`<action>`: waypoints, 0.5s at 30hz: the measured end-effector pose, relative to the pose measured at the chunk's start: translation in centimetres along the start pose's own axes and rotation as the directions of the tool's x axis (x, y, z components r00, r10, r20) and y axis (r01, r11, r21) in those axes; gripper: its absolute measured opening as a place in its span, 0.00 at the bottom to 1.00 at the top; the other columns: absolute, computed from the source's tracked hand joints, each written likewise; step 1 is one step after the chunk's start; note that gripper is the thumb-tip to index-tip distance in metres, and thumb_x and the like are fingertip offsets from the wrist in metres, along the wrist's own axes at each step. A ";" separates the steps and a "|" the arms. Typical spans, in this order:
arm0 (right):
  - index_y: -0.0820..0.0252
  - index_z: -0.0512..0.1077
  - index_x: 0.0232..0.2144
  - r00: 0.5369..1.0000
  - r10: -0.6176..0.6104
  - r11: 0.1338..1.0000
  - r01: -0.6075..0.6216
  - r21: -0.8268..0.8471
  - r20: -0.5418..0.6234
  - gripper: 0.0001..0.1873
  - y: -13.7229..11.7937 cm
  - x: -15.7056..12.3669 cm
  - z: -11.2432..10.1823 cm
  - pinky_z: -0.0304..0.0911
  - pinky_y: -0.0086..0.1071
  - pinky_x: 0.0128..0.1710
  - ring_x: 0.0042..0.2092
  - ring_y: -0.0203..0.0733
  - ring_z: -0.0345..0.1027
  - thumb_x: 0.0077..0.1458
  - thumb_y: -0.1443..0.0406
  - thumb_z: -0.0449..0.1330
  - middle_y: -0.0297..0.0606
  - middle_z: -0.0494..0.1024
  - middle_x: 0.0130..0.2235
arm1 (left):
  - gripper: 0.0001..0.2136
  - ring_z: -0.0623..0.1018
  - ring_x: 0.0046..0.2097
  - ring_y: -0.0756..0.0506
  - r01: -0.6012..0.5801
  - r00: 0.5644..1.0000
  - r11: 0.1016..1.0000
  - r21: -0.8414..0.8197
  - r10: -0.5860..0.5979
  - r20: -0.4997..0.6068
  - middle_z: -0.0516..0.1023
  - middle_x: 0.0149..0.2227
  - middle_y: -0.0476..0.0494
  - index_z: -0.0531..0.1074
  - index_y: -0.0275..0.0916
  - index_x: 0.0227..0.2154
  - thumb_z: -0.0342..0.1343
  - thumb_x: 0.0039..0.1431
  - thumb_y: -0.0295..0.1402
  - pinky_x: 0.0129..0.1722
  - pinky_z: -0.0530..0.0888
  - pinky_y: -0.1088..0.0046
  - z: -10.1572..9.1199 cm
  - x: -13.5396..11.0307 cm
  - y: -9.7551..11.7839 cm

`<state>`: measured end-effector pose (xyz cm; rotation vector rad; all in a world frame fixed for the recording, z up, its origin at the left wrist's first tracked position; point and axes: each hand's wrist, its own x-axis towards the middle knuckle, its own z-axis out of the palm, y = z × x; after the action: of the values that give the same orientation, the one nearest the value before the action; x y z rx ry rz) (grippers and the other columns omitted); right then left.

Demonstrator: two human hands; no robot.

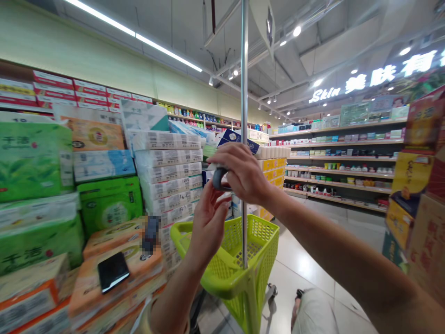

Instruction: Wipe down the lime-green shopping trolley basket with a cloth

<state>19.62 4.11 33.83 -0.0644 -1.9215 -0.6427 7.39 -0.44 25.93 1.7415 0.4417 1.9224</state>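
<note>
In front of the metal pole (244,116), both my hands are raised over a lime-green shopping cart (222,283). A small dark grey, rounded, ring-like object (219,178) is between them; its exact kind I cannot make out. My right hand (241,171) grips it from above with curled fingers, close beside the pole. From below, my left hand (209,225) pinches its lower edge with fingers bent. The pole rises from the near side of the cart and carries a white sign (263,23) at its top.
On the left, stacked tissue packs (107,204) stand close to the cart. A black phone (113,272) lies on an orange pack. Boxes (412,185) are piled at the right, and product shelves (340,157) line the back. Part of a person's leg (314,313) shows below.
</note>
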 end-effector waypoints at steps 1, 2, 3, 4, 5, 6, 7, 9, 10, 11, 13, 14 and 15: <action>0.57 0.69 0.45 0.997 -0.067 0.998 0.067 0.005 0.041 0.17 -0.8 -0.3 0.2 0.57 0.41 0.57 0.54 0.42 0.61 0.57 0.71 0.47 0.38 0.72 0.45 | 0.17 0.73 0.53 0.44 -0.002 1.000 1.000 -0.008 0.002 -0.001 0.74 0.48 0.44 0.68 0.42 0.49 0.55 0.55 0.28 0.49 0.73 0.68 0.0 0.0 -0.1; 0.57 0.70 0.46 0.988 -0.131 0.991 0.131 0.004 0.080 0.15 -1.4 -0.6 0.4 0.55 0.42 0.59 0.56 0.42 0.60 0.59 0.69 0.48 0.38 0.73 0.46 | 0.17 0.72 0.54 0.43 -0.003 1.000 1.000 -0.017 0.003 -0.001 0.74 0.49 0.44 0.68 0.42 0.49 0.55 0.55 0.29 0.50 0.72 0.67 -0.1 0.0 -0.1; 0.56 0.70 0.46 0.978 -0.181 0.983 0.182 -0.001 0.109 0.14 -1.8 -1.0 0.5 0.54 0.43 0.60 0.58 0.43 0.59 0.61 0.67 0.49 0.39 0.73 0.48 | 0.17 0.71 0.55 0.43 0.000 1.000 1.000 -0.026 0.000 0.003 0.73 0.50 0.44 0.68 0.42 0.48 0.55 0.55 0.29 0.51 0.72 0.67 -0.2 0.0 -0.2; 0.56 0.69 0.47 0.969 -0.212 0.976 0.215 -0.011 0.124 0.14 -1.9 -1.4 0.6 0.53 0.43 0.61 0.59 0.43 0.58 0.62 0.66 0.49 0.39 0.73 0.49 | 0.17 0.71 0.56 0.43 0.005 1.000 0.999 -0.038 -0.004 0.009 0.73 0.50 0.44 0.68 0.42 0.49 0.55 0.55 0.29 0.52 0.72 0.66 -0.3 0.0 -0.3; 0.56 0.68 0.49 0.966 -0.225 0.973 0.230 -0.025 0.129 0.15 -1.7 -1.7 0.6 0.52 0.43 0.62 0.61 0.43 0.56 0.62 0.65 0.49 0.39 0.72 0.52 | 0.17 0.71 0.56 0.43 0.010 1.000 0.999 -0.050 -0.009 0.019 0.74 0.50 0.44 0.68 0.42 0.49 0.55 0.54 0.28 0.52 0.71 0.66 -0.4 -0.1 -0.4; 0.56 0.67 0.52 0.968 -0.222 0.973 0.228 -0.041 0.121 0.16 -1.4 -2.1 0.7 0.51 0.44 0.63 0.62 0.44 0.55 0.63 0.65 0.49 0.40 0.71 0.54 | 0.18 0.71 0.55 0.43 0.013 1.000 0.998 -0.062 -0.012 0.028 0.74 0.50 0.45 0.69 0.43 0.48 0.55 0.54 0.28 0.52 0.71 0.66 -0.5 -0.1 -0.5; 0.55 0.65 0.54 0.974 -0.205 0.976 0.211 -0.058 0.101 0.18 -0.9 -2.4 0.7 0.50 0.44 0.64 0.63 0.44 0.53 0.63 0.65 0.49 0.39 0.69 0.56 | 0.18 0.72 0.54 0.43 0.014 0.999 0.997 -0.073 -0.011 0.035 0.74 0.50 0.45 0.69 0.43 0.48 0.55 0.53 0.27 0.52 0.71 0.66 -0.6 -0.2 -0.5; 0.53 0.61 0.58 0.992 -0.122 0.988 0.124 -0.093 0.029 0.22 0.3 -2.8 0.8 0.49 0.46 0.64 0.65 0.44 0.51 0.63 0.66 0.48 0.39 0.66 0.59 | 0.21 0.73 0.53 0.45 0.006 1.000 0.996 -0.086 -0.003 0.031 0.75 0.49 0.46 0.68 0.46 0.50 0.54 0.52 0.25 0.51 0.72 0.65 -0.6 -0.3 -0.6; 0.52 0.59 0.60 0.998 -0.059 0.993 0.056 -0.107 -0.025 0.23 0.9 -2.9 0.9 0.49 0.47 0.64 0.65 0.45 0.50 0.63 0.68 0.47 0.38 0.64 0.60 | 0.22 0.74 0.52 0.45 0.002 1.000 0.997 -0.083 0.000 0.024 0.75 0.49 0.46 0.68 0.47 0.51 0.53 0.52 0.24 0.51 0.72 0.65 -0.6 -0.4 -0.6; 0.51 0.57 0.61 0.996 0.012 0.993 -0.022 -0.113 -0.088 0.25 1.4 -3.0 1.1 0.49 0.47 0.64 0.66 0.45 0.49 0.63 0.68 0.45 0.38 0.62 0.61 | 0.24 0.74 0.53 0.45 0.001 1.000 0.997 -0.074 0.001 0.019 0.75 0.49 0.46 0.67 0.47 0.52 0.52 0.52 0.24 0.51 0.72 0.65 -0.6 -0.4 -0.6; 0.50 0.55 0.62 0.963 0.154 0.981 -0.175 -0.081 -0.222 0.26 2.2 -3.1 1.5 0.50 0.47 0.64 0.66 0.44 0.48 0.63 0.70 0.42 0.38 0.59 0.62 | 0.26 0.73 0.54 0.44 0.013 1.000 0.999 -0.040 -0.012 0.024 0.74 0.50 0.45 0.65 0.47 0.54 0.51 0.50 0.22 0.51 0.72 0.64 -0.5 -0.5 -0.5; 0.51 0.55 0.62 0.932 0.222 0.970 -0.242 -0.036 -0.285 0.26 2.4 -3.1 1.7 0.50 0.47 0.64 0.65 0.44 0.49 0.63 0.69 0.42 0.39 0.59 0.62 | 0.27 0.72 0.54 0.44 0.023 0.999 0.999 -0.024 -0.022 0.031 0.74 0.51 0.45 0.64 0.46 0.54 0.51 0.50 0.22 0.52 0.72 0.64 -0.5 -0.5 -0.5; 0.52 0.56 0.61 0.894 0.293 0.953 -0.301 0.029 -0.340 0.25 2.6 -3.2 2.0 0.51 0.46 0.63 0.64 0.43 0.51 0.62 0.69 0.42 0.40 0.60 0.61 | 0.28 0.72 0.55 0.44 0.030 0.999 0.999 -0.013 -0.030 0.037 0.73 0.51 0.45 0.64 0.46 0.54 0.50 0.49 0.22 0.52 0.72 0.64 -0.5 -0.5 -0.4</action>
<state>20.24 7.99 31.52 -0.2435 -1.5267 -0.4369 7.03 -0.32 25.25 1.7489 0.4382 1.8656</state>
